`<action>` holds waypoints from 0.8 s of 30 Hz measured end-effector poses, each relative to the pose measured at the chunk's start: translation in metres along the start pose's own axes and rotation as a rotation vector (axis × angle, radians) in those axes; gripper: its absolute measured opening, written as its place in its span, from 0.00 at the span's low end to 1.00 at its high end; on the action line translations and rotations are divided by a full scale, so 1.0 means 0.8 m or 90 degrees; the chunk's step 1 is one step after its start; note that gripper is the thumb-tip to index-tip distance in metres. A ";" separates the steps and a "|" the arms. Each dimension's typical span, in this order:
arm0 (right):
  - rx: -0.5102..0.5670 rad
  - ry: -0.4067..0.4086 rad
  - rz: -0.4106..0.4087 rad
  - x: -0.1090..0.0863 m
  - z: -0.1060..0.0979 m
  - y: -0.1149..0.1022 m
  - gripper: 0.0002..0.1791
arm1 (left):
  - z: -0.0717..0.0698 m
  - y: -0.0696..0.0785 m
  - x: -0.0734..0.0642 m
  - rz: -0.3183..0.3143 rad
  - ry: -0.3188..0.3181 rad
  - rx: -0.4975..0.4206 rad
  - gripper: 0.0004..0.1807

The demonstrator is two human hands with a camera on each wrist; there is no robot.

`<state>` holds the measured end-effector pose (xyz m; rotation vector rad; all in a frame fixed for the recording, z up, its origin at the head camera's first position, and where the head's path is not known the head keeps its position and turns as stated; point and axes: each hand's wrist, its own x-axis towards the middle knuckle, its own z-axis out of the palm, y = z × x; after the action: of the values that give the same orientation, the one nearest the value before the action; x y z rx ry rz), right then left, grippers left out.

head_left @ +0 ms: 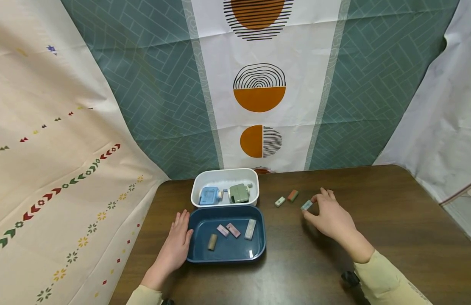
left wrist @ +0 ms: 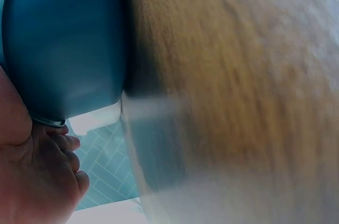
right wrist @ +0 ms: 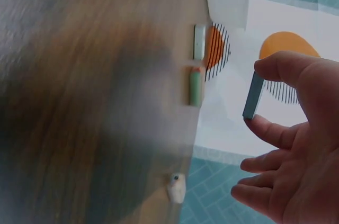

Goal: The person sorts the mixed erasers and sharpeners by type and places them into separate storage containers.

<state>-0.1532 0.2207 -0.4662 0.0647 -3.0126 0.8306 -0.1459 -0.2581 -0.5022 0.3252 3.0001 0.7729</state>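
Note:
My right hand pinches a small blue-grey rectangular block between thumb and forefinger, over the right part of the table. In the right wrist view the other fingers are spread apart from it. To its left lie an orange-and-green block and a whitish block. My left hand rests along the left wall of a dark blue tray, fingers straight. Inside that tray are two pink blocks, a long whitish block and an olive-brown block.
Directly behind the blue tray stands a white tray, holding a blue boxy item and a green one. A small white object lies near the far table edge. Patterned cloth hangs behind the brown table.

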 end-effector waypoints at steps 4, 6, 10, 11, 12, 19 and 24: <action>0.000 0.001 -0.014 0.000 0.004 -0.011 0.27 | 0.000 0.001 0.000 0.002 0.002 0.002 0.34; 0.000 0.002 -0.023 0.000 0.006 -0.018 0.26 | 0.000 0.001 0.000 0.002 0.002 0.004 0.34; -0.006 0.003 -0.042 -0.002 0.011 -0.033 0.24 | 0.000 0.000 0.000 0.001 0.003 0.008 0.34; -0.008 0.004 -0.048 -0.002 0.012 -0.036 0.23 | 0.001 0.000 0.000 0.002 0.003 0.008 0.34; -0.008 0.005 -0.054 -0.002 0.013 -0.041 0.23 | 0.001 0.000 0.000 0.003 0.004 0.009 0.34; -0.008 0.002 -0.088 -0.009 0.022 -0.073 0.20 | 0.001 -0.001 0.000 0.005 0.005 0.008 0.34; -0.002 -0.009 -0.119 -0.014 0.030 -0.093 0.17 | 0.001 0.000 -0.001 0.002 0.003 0.008 0.34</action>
<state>-0.1388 0.1447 -0.4493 0.3478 -2.9617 0.8110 -0.1454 -0.2580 -0.5031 0.3287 3.0099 0.7574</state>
